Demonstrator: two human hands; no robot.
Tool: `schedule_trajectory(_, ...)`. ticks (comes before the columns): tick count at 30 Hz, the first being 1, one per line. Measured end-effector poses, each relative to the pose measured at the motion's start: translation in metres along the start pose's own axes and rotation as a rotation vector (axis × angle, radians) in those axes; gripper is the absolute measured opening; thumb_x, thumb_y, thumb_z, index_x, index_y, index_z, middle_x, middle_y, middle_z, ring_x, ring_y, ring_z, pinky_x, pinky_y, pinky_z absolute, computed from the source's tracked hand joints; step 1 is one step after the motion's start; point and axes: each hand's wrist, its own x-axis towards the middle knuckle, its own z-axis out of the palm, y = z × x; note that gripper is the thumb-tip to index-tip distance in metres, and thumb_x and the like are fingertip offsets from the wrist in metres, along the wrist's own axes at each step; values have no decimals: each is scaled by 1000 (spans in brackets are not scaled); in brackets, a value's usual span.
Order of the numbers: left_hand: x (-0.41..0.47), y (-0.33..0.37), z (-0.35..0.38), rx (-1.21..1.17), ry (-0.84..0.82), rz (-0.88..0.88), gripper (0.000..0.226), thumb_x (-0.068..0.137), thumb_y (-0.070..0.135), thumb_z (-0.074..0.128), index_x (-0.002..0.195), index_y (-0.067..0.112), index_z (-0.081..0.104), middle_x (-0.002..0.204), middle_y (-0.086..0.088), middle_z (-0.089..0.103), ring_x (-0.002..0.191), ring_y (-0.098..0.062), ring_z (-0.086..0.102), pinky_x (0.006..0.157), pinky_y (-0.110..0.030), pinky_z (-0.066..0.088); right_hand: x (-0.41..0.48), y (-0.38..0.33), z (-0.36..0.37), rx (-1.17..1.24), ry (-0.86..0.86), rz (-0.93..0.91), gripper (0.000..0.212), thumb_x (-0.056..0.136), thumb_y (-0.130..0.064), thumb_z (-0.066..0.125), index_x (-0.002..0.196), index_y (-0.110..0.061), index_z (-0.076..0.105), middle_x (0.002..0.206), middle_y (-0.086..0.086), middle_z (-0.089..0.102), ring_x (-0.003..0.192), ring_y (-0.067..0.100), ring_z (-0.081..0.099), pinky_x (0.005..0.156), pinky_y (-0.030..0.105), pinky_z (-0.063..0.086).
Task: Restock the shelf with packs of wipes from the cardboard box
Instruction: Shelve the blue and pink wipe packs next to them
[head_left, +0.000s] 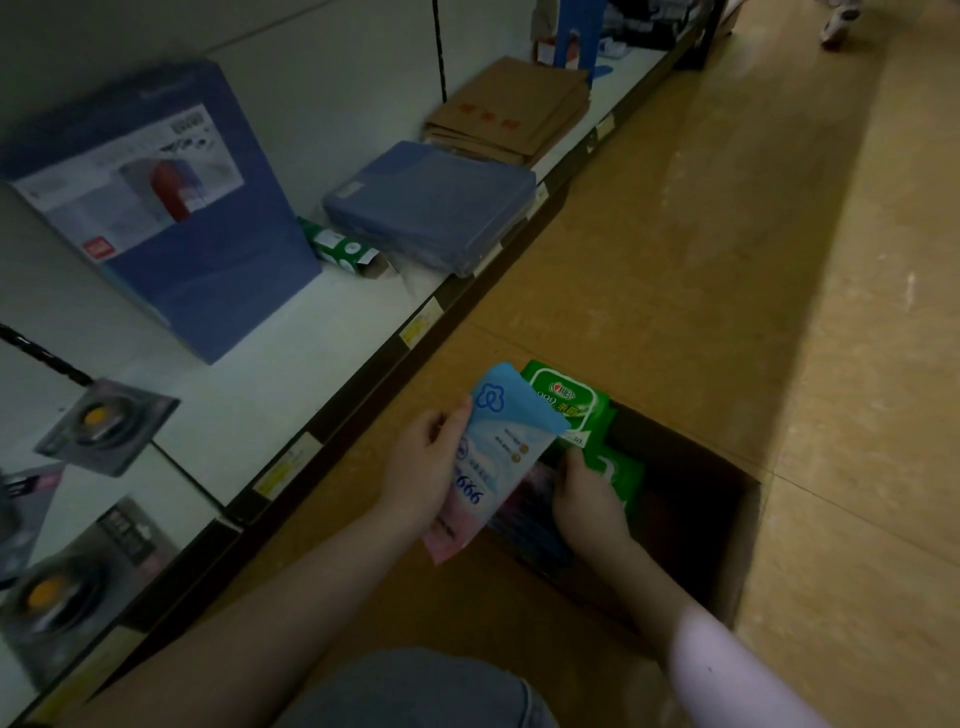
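Item: restocking, pick-up stage.

- Left hand (421, 467): clamped on a blue-and-pink pack of wipes (493, 441), thumb across its face, held upright over the near edge of the cardboard box (727, 525).
- Right hand (587, 499): down inside the box, fingers curled at the lower edge of a green pack (566, 402). It appears to pinch that pack, though the box interior is dark. A second green pack (621, 470) sits just beside it.
- Box: open, on the floor (675, 260), beside the shelf front.
- Shelf (270, 395): white bottom board, bare stretch nearest the hands. Also on it: a blue carton (171, 218), a green roll (343, 249), blue folders (431, 202) and brown envelopes (514, 109).

Step in hand, as judged: gathering packs from the box; none of these yet shelved.

Next move calls for: lifting the green pack free, then carrying both packs left onto the bare board and setting them down squarely.
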Motion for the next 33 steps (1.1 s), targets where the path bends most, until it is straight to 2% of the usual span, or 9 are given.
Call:
schedule_trajectory(3,-1,5,-2,-18,-21,1,47,88,55,45,98,12,61,88,-6,70,80,-17,69,70,-34,53,-2,-15,-17,150,94,19,7,96,-17,40,99,-18,45,86,2,61,74,19,60,65,39,54)
schedule_trajectory(6,-1,10,-5,-36,-38,11,48,88,55,45,99,11,62,89,-8,70,81,-18,70,73,-36,54,-2,-30,-35,371,105,89,13,97,-34,42,96,-22,48,84,-4,60,67,7,56,61,29,51)
schedule_trajectory(9,-2,20,-10,-20,-24,57,51,85,59,45,91,11,62,84,-6,69,77,-18,69,67,-32,51,-5,-41,-44,542,3,150,21,90,-43,53,98,-24,51,86,-4,62,75,12,63,73,36,56)
schedule_trajectory(13,-4,34,-18,35,18,124,43,86,58,45,72,20,58,68,3,64,66,-13,65,61,-28,45,-8,-51,-51,503,-17,96,26,80,-41,66,95,-31,47,81,-9,59,81,15,67,77,40,58)
schedule_trajectory(16,-5,44,-26,64,55,171,44,86,56,48,66,18,57,59,5,64,56,-6,64,54,-26,44,-9,-64,-61,495,17,51,25,81,-39,66,97,-25,52,82,-7,61,76,12,65,73,36,58)
schedule_trajectory(21,-10,70,-52,104,127,225,59,83,59,51,75,1,59,64,-4,68,58,-12,66,59,-35,50,-17,-101,-84,514,70,-71,18,81,-32,69,88,-21,56,82,1,66,73,16,66,70,40,58)
schedule_trajectory(27,-34,129,-134,55,272,292,50,84,57,54,52,18,50,53,3,60,56,-12,61,60,-37,47,-34,-195,-112,596,72,-244,20,80,-22,69,84,-35,54,85,-3,67,76,13,67,70,40,59)
schedule_trajectory(30,-57,153,-183,89,327,359,60,73,71,49,58,13,53,58,-4,61,60,-18,63,63,-45,50,-55,-249,-124,621,55,-336,20,79,-23,72,86,-32,57,85,-12,65,77,7,64,68,31,56)
schedule_trajectory(33,-73,167,-217,147,378,452,61,71,73,47,62,14,55,62,-9,62,62,-23,63,63,-51,49,-69,-282,-126,648,40,-408,18,78,-28,73,92,-27,62,89,-10,69,79,8,67,69,34,58)
